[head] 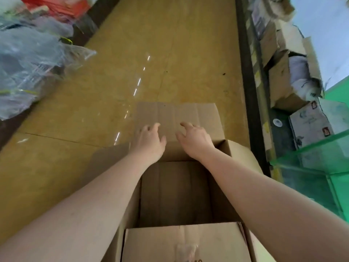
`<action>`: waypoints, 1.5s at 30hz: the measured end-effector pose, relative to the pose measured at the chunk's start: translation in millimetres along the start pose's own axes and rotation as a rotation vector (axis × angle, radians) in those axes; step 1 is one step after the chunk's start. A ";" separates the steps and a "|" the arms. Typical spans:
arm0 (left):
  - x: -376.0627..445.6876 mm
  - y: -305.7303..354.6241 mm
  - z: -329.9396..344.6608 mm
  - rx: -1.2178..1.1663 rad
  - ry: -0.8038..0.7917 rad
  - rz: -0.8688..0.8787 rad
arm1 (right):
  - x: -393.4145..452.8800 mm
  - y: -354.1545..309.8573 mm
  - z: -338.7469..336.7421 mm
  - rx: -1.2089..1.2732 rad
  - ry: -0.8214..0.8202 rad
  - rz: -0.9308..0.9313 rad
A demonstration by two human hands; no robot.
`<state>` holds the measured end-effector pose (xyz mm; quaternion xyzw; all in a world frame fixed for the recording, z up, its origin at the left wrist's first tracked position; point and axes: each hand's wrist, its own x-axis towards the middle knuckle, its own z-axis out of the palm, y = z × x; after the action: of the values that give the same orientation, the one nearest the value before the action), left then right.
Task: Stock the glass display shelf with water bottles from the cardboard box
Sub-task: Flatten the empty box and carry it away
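An open cardboard box (177,193) stands on the yellow floor right below me, its inside dark with no bottle showing. Its far flap (177,114) lies folded outward. My left hand (149,140) and my right hand (194,140) reach side by side over the far rim onto that flap, fingers spread and loosely bent, holding nothing. The near flap (181,241) lies toward me at the bottom. The green glass display shelf (321,148) juts in at the right edge.
Clear plastic bags of goods (32,63) pile up at the left. A dark shelf post (249,82) runs along the right, with stacked cardboard cartons (287,72) behind it. Open yellow floor (132,63) stretches ahead of the box.
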<state>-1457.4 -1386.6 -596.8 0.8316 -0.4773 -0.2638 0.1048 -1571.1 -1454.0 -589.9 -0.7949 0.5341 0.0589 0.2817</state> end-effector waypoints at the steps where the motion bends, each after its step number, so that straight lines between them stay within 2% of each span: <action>1: 14.9 -2.2 1.7 0.008 0.025 -0.005 | 13.9 1.7 -0.1 0.015 0.027 -0.005; 9: 60.7 -5.3 32.0 0.156 0.070 0.017 | 60.5 15.2 27.1 -0.014 0.110 -0.042; 15: 70.7 -4.9 32.5 0.221 0.119 -0.082 | 70.5 29.9 18.4 -0.076 0.153 0.031; 19: 82.1 -6.4 24.6 0.177 0.124 -0.202 | 77.7 27.1 10.2 -0.127 0.157 0.021; 27: 116.1 13.8 28.9 0.337 0.092 0.099 | 102.9 13.4 7.4 -0.137 0.121 -0.089; 30: 128.3 15.7 33.5 0.355 0.082 0.127 | 107.8 17.4 6.2 -0.145 0.135 -0.080; 39: 149.3 15.4 39.4 0.415 -0.014 0.122 | 106.7 22.5 0.3 -0.183 0.026 -0.059; 45: 140.2 25.2 21.5 0.342 0.203 0.159 | 100.7 17.7 -8.7 -0.174 0.147 -0.127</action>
<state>-1430.8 -1517.1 -651.6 0.8193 -0.5662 -0.0849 0.0301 -1546.0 -1545.4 -629.2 -0.8506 0.4950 0.0285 0.1749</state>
